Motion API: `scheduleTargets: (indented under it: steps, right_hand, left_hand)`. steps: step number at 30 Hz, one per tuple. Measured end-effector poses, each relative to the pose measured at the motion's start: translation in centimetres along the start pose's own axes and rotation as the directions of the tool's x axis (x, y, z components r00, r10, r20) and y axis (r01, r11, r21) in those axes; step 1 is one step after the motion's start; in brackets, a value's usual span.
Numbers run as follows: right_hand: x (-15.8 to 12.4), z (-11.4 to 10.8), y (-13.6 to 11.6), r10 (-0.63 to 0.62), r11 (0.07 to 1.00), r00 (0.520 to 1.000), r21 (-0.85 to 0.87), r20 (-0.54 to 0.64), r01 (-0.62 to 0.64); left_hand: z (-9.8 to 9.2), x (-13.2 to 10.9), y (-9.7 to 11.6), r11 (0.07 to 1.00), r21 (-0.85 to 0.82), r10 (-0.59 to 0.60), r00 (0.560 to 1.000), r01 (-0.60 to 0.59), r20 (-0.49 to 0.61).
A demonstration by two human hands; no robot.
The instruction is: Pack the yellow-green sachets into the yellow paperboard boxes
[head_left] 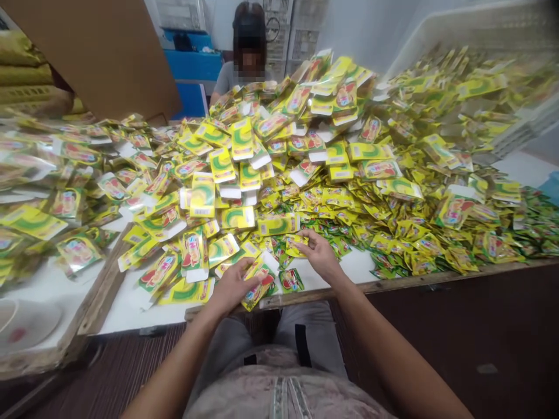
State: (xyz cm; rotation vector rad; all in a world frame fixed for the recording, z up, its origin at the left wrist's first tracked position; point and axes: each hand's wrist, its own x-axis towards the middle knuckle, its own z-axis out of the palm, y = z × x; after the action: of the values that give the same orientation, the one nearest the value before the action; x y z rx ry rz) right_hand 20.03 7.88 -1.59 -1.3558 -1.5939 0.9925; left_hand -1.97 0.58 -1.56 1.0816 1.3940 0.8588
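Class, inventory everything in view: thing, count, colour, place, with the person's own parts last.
printed cardboard boxes: many, yellow-and-green, heaped centre and left
small flat sachets: many, yellow or green, centre to right
large plastic crate: one, white, upper right
wood-edged table: one, white, under heaps
round container: one, white, lower left
flat board: one, brown, upper left
stacked bundles: several, yellow, far upper left
flat panels: several, blue, behind
stacked crates: several, whitish, back
co-worker: one, grey top, across table
patterned garment: one, pinkish, bottom centre
trousers: one pair, grey, below table
left hand: one, bare, near edge, holding a yellow-and-green box
right hand: one, bare, beside it, pinching a yellow sachet
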Motion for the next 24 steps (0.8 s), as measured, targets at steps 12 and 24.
scheduleTargets:
  steps: [12,24]
  right_hand:
    - [-1.7,0.5,-3.3,-0.033,0.99,0.889,0.137,0.457,-0.033]
    - [-1.7,1.4,-4.0,0.024,0.999,0.899,0.013,0.438,-0.033]
  left_hand:
    - [0.7,-1.3,0.5,0.917,-0.376,-0.043,0.97,0.133,0.237]
    - [1.2,-1.1,0.1,0.923,-0.362,-0.045,0.971,0.13,0.236]
